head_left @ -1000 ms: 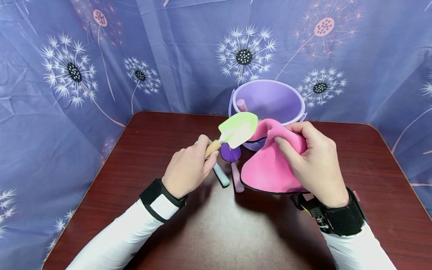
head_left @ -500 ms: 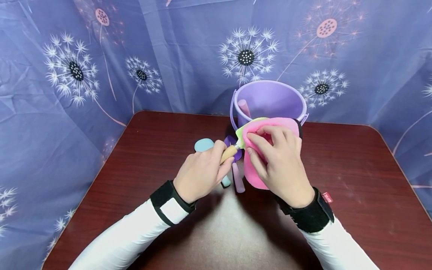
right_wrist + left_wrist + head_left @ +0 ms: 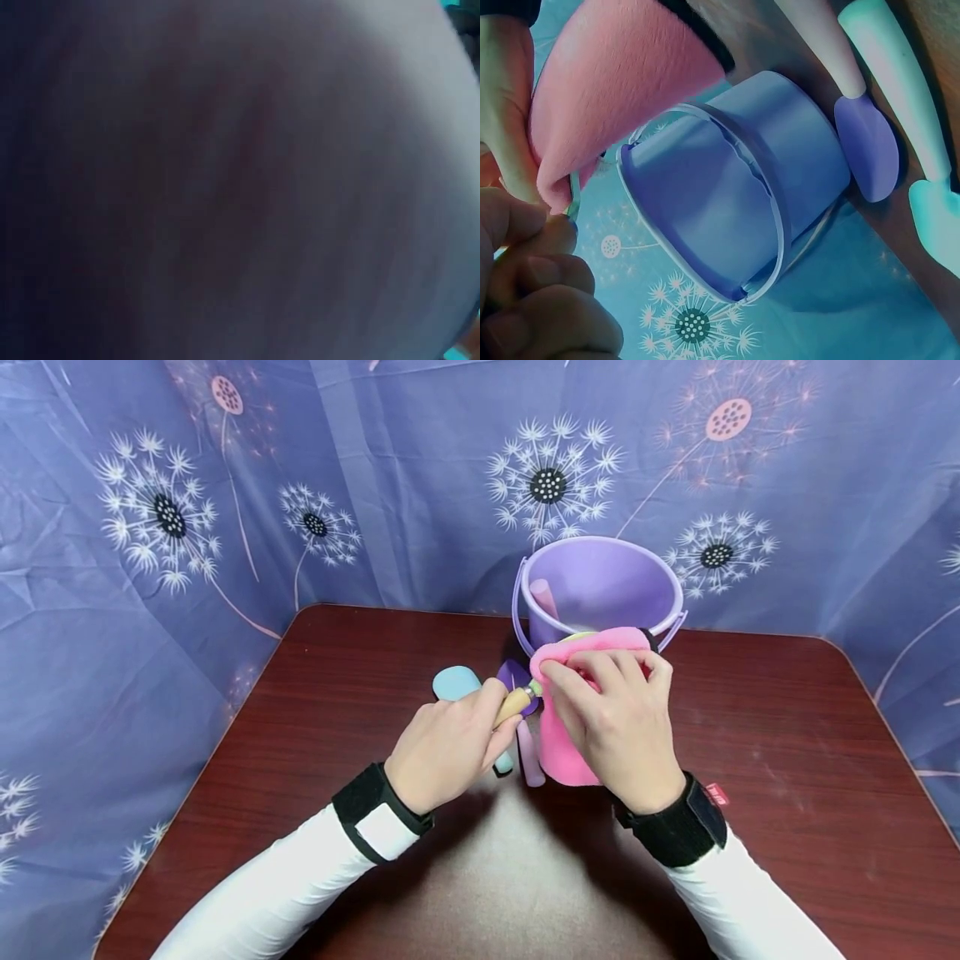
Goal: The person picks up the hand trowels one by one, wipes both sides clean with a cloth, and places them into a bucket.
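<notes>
My left hand (image 3: 450, 743) grips the wooden handle (image 3: 514, 703) of a hand trowel with a light green blade. In my right hand (image 3: 622, 718) is a pink cloth (image 3: 566, 752) with a black edge, its fingers bunching the cloth round the blade. Only a sliver of green (image 3: 577, 636) shows above the cloth; the rest of the blade is covered. The left wrist view has the left fingers (image 3: 551, 315) curled round the handle, below the hanging cloth (image 3: 622, 82). A dark, blurred surface fills most of the right wrist view, hiding the right hand's work.
Behind the hands stands a purple bucket (image 3: 600, 542) with a pink handle end (image 3: 543, 597) leaning inside. A purple-bladed tool (image 3: 529, 756) with a lilac handle and a mint tool (image 3: 456, 682) lie on the brown table (image 3: 300, 710). A patterned blue curtain (image 3: 420, 485) hangs behind.
My right hand has brought the cloth left over the trowel's blade and turned knuckles up. The left hand has moved slightly right, lowering the trowel, and the blade has gone under the cloth.
</notes>
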Tool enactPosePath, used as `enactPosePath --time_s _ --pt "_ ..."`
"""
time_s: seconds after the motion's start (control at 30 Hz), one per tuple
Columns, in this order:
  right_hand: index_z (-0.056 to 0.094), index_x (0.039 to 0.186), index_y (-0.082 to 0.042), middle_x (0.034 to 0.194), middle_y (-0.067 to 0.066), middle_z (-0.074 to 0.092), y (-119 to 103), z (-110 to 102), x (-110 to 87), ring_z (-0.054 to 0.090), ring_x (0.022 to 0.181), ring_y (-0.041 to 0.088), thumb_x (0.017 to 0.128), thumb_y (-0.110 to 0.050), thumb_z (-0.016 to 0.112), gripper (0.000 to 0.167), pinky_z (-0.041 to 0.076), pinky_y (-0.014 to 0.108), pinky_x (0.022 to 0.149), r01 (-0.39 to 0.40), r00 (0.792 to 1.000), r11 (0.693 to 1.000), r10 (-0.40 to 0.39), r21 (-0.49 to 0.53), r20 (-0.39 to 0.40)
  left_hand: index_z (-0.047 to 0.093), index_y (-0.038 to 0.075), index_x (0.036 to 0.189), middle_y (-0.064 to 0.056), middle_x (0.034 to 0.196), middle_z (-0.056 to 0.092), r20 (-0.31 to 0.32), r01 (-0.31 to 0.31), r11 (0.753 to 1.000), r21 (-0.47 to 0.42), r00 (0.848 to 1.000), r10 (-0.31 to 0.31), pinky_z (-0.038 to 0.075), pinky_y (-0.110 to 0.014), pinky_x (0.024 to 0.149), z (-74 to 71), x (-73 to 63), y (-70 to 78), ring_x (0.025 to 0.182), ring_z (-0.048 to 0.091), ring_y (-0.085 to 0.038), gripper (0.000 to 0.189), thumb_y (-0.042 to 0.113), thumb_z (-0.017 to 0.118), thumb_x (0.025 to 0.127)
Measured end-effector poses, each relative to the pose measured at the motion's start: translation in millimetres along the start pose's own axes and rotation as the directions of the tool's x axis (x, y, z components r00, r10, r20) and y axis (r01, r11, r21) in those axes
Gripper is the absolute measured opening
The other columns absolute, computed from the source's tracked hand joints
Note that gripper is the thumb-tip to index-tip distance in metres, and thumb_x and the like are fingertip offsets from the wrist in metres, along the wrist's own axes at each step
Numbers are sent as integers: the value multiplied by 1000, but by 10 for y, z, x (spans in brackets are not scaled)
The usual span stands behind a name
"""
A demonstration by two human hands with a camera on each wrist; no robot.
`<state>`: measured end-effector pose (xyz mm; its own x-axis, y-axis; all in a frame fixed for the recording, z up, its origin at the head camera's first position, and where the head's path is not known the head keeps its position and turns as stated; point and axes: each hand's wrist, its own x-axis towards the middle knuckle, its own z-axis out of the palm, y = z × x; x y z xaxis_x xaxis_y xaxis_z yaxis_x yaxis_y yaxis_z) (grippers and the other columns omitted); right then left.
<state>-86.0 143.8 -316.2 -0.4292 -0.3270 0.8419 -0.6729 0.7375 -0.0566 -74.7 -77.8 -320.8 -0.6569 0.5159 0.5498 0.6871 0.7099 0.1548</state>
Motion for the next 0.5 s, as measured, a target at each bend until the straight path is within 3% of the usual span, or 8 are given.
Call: enactPosePath --time_s 0.23,0.5 --pt "77 116 -7 101 19 66 147 -68 -4 64 87 44 101 -6 64 20 42 55 68 -80 997 997 80 1 -14 48 8 95 4 67 40 11 -11 1000 -2 1000 11 43 -31 41 -9 -21 -2 47 41 -10 30 28 70 102" --pt "78 115 -5 96 22 60 288 -199 18 60 80 39 95 4 68 24 53 53 73 -203 979 979 204 26 -26 48 8 95 3 67 42 -15 -14 1000 -1 1000 14 45 -32 41 -38 -34 -11 47 43 -12 30 24 72 101"
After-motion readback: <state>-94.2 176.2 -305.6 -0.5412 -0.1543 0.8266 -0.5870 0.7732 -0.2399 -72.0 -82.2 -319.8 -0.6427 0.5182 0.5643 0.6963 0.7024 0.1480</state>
